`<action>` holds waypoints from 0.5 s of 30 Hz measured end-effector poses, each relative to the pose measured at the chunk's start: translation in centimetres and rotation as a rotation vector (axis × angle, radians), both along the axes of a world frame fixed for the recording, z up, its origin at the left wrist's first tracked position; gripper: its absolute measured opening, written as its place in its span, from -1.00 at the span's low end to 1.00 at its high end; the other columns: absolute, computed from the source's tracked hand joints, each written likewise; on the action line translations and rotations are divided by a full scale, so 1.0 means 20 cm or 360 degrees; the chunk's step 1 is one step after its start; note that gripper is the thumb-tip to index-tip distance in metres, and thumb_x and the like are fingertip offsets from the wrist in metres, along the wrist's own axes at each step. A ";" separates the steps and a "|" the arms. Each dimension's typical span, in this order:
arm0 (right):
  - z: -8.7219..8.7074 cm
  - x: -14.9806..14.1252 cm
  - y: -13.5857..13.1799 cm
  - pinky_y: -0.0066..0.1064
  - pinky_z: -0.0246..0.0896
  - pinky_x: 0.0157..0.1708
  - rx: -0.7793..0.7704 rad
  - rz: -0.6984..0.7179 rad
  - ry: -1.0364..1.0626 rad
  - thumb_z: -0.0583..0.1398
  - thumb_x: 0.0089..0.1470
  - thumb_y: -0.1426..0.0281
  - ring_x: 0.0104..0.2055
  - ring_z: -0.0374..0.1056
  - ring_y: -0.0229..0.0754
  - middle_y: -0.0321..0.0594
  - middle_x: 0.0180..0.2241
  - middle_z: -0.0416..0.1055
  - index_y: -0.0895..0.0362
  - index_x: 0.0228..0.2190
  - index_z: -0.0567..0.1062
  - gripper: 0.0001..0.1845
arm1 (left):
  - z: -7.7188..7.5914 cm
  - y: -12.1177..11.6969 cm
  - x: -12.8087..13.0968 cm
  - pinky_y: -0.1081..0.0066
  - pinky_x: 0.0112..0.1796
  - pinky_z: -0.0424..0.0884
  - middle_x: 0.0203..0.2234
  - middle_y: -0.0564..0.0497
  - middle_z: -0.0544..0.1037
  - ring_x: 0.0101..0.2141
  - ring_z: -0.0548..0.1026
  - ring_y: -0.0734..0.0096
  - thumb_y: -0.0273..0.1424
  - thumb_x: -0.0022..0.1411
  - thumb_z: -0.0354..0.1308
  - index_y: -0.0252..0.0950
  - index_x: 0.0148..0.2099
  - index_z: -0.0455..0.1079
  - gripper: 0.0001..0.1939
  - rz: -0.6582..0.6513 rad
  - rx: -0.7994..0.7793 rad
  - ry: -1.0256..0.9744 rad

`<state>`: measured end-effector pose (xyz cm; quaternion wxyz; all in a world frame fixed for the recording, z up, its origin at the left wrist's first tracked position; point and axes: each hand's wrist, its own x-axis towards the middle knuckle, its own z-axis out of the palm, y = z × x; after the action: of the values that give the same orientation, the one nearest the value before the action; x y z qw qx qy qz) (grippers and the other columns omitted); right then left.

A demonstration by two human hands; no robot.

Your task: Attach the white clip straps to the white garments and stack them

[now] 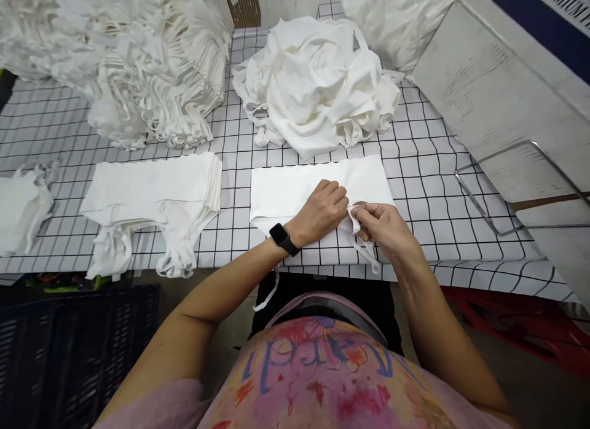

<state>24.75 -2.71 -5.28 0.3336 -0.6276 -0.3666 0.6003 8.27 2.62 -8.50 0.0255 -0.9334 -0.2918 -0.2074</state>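
On the left, a neat pile of white cloths (150, 186) lies on the checked table (237, 244). Next, the left hand (323, 206) rests on one flat white cloth (279, 189) at the table's near edge, its fingers curled in close, and I cannot tell if they hold anything. Just beside it, the right hand (381, 226) pinches a thin white strap (354, 224) between thumb and finger.

the fabric (286, 189) is white, the tablecloth (236, 201) black-gridded, the crate (78, 343) perhaps navy.
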 end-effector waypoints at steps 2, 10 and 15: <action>0.00 0.00 -0.03 -0.54 0.02 -0.66 0.0021 -0.0015 -0.0061 0.30 0.10 0.24 -0.68 0.15 -0.40 -0.32 -0.67 0.34 0.14 -0.55 0.42 -0.70 | 0.01 -0.01 0.01 0.28 -0.20 0.27 -0.41 -0.05 0.48 -0.30 0.36 0.30 -0.61 0.43 -0.02 -0.32 -0.39 0.36 -0.68 0.0007 -0.0042 0.0040; 0.08 0.06 -0.32 -0.41 0.20 -0.55 0.0313 0.0113 -0.0725 0.25 0.23 0.09 -0.62 0.25 -0.28 -0.26 -0.45 0.55 0.07 -0.10 0.48 -0.65 | 0.12 -0.06 -0.15 0.14 -0.01 0.31 -0.12 -0.08 0.57 -0.10 0.48 0.23 -0.46 0.39 0.13 -0.30 -0.08 0.51 -0.85 -0.0074 -0.0604 -0.0063; 0.16 0.05 -0.53 -0.33 0.28 -0.37 0.0790 0.0022 -0.1285 0.20 0.29 0.15 -0.49 0.34 -0.24 -0.09 -0.20 0.56 0.09 -0.27 0.57 -0.72 | 0.11 -0.14 -0.46 0.16 -0.02 0.40 -0.04 -0.10 0.59 -0.04 0.48 0.22 -0.46 0.41 0.07 -0.28 -0.04 0.51 -0.81 0.0281 -0.0617 -0.0362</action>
<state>25.68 -13.24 -2.13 0.3004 -0.7096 -0.6036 0.2047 -0.98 -0.14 -6.39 -0.1691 -0.8623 -0.4077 -0.2481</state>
